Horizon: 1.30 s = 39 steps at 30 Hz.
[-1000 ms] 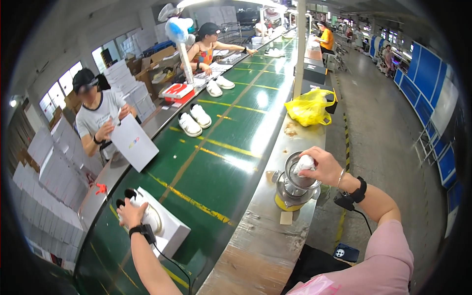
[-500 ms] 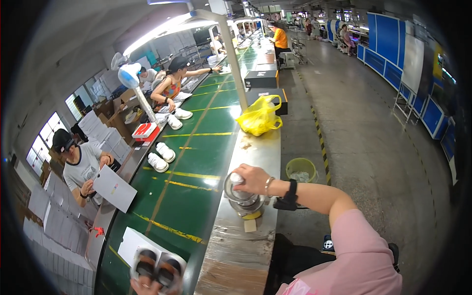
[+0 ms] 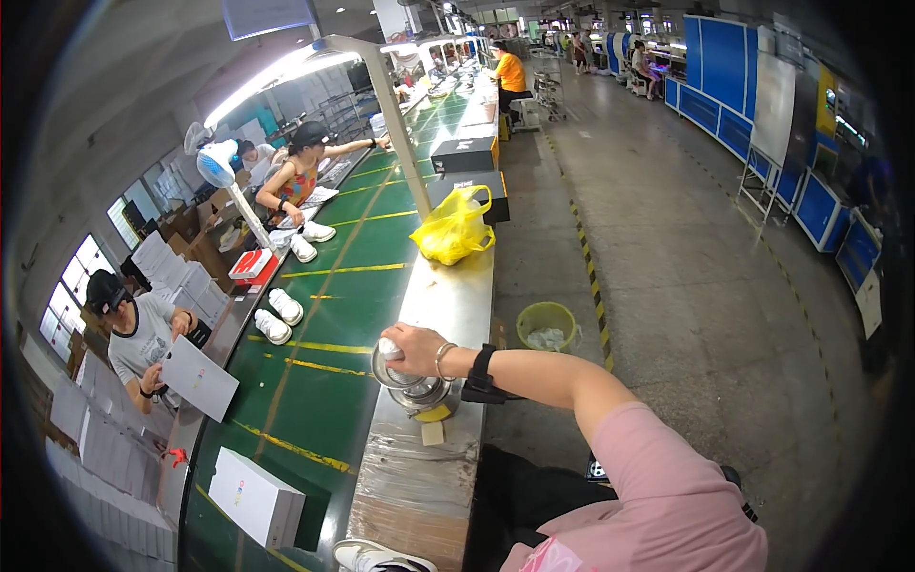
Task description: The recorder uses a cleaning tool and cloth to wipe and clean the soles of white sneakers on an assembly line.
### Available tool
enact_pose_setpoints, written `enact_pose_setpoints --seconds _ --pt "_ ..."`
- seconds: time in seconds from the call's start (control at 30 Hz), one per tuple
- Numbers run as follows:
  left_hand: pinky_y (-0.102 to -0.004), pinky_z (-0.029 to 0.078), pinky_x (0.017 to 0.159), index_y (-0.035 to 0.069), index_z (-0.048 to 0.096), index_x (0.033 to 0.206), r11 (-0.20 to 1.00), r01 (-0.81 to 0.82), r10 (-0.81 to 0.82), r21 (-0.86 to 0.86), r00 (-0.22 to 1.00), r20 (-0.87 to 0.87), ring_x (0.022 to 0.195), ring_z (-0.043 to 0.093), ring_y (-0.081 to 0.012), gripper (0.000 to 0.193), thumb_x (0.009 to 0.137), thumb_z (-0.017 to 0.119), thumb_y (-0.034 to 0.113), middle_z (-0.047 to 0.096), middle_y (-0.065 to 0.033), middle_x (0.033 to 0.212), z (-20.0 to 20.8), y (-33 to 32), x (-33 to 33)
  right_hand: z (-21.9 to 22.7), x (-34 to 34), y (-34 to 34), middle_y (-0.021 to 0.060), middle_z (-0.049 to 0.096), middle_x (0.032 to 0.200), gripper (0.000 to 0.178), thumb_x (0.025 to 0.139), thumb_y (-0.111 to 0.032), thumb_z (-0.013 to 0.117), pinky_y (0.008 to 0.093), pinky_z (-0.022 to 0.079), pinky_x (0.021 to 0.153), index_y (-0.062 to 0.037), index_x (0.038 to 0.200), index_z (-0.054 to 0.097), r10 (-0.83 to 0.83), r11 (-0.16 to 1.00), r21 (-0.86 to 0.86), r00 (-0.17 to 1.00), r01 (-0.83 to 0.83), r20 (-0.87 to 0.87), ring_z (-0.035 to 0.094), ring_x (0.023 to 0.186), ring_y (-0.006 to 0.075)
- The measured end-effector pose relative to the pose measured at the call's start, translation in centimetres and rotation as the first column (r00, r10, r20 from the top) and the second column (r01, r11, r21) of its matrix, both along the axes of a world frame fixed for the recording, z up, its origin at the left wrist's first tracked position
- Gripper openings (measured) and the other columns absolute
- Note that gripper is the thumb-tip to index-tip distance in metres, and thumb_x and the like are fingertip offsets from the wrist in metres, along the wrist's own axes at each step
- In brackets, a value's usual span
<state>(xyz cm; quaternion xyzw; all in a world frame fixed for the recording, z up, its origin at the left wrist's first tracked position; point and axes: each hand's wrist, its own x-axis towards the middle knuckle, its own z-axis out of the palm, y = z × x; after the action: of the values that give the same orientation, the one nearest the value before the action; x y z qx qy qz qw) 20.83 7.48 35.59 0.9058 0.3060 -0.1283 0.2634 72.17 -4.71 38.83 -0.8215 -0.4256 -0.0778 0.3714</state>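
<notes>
My right hand (image 3: 415, 351) is closed around a small white wad (image 3: 389, 349), whose exact kind I cannot make out. It rests at the top of a round metal container (image 3: 419, 393) with a shallow dish-like lid on the bench. At the bottom edge a white shoe (image 3: 376, 555) shows in part, next to the plastic-wrapped end of the bench (image 3: 410, 486). My left hand is out of view. A white shoebox (image 3: 253, 496) lies on the green conveyor belt (image 3: 329, 400) to the left.
A yellow plastic bag (image 3: 453, 229) and dark boxes (image 3: 467, 154) stand farther along the bench. Two pairs of white shoes (image 3: 279, 315) sit across the belt. Co-workers (image 3: 143, 334) work opposite; one holds a white box. A yellow-green bin (image 3: 546, 327) stands on the floor.
The view has shifted to the right. The blurred pair of shoes and the left hand holding them have left the lower left; a white shoe now shows at the bottom edge. My right hand stays at the container.
</notes>
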Motion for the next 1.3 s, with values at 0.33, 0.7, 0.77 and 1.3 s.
enact_pose_setpoints --seconds 0.33,0.7,0.77,1.3 --pt "-0.0503 0.042 0.095 0.001 0.045 0.136 0.946 -0.311 0.277 0.094 0.923 0.266 0.110 0.049 -0.0511 0.061 0.089 0.064 0.035 0.047 -0.0376 0.123 -1.2 -5.8 4.4 -1.2 1.6 -0.6 0.0208 0.059 0.112 0.051 0.077 -0.029 0.073 0.0409 0.050 0.090 -0.0042 0.119 0.056 0.015 1.000 0.009 0.999 -0.016 0.028 0.060 0.102 0.0376" --pt "-0.0498 0.049 0.066 0.014 0.059 0.110 0.824 -0.435 0.429 0.365 0.898 0.101 0.077 0.063 -0.0425 0.053 0.077 0.072 0.053 0.062 -0.0223 0.084 -6.6 -4.4 3.5 -0.7 1.1 0.2 0.0192 0.062 0.107 0.049 0.079 -0.028 0.074 0.0392 0.051 0.088 -0.0014 0.117 0.059 0.012 0.999 0.044 0.993 -0.018 0.119 0.063 0.098 0.0354" --pt "-0.0488 0.048 0.065 0.011 0.062 0.101 0.838 -0.458 0.415 0.295 0.888 0.199 0.075 0.062 -0.0426 0.048 0.074 0.076 0.049 0.061 -0.0222 0.080 -7.0 -4.0 2.6 -1.8 0.8 0.1 0.0195 0.063 0.109 0.050 0.078 -0.026 0.075 0.0386 0.052 0.085 -0.0007 0.117 0.059 0.021 0.995 0.100 0.998 -0.027 0.059 0.063 0.097 0.0345" --pt "-0.0453 0.043 0.106 0.011 0.033 0.148 -0.017 0.021 0.995 -1.000 -0.095 -0.019 0.130 0.047 -0.0297 0.091 0.085 0.041 0.076 0.041 -0.0100 0.149 -12.2 -6.6 -4.6 -3.9 -14.3 1.7 0.0055 0.066 0.099 0.037 0.081 -0.008 0.072 0.0287 0.051 0.080 -0.0045 0.115 0.058 0.445 0.845 0.462 0.832 -0.268 -0.332 0.064 0.091 0.0138"
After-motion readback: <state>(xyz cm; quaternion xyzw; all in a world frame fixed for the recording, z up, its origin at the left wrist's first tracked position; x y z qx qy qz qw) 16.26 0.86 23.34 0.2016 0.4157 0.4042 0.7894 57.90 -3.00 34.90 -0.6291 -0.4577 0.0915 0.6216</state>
